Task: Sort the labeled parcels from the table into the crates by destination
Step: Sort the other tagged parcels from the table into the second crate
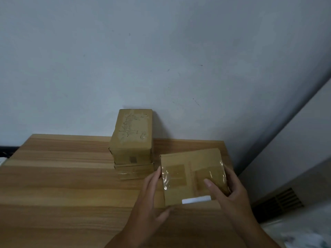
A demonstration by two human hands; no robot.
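Gripping the flat cardboard parcel (192, 178) by its opposite side edges over the right side of the table (62, 176), the left hand (150, 199) and right hand (227, 192) curl their fingers round something seemingly light, stiff and tape-slick.

label (196, 199) on held parcel (189, 161) unreadable, lower parcel (134, 171) mostly beneath upper parcel (132, 140)

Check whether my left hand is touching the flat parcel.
Touching. Head view shows the left hand pressed against the left edge of the flat cardboard parcel, thumb at its near corner.
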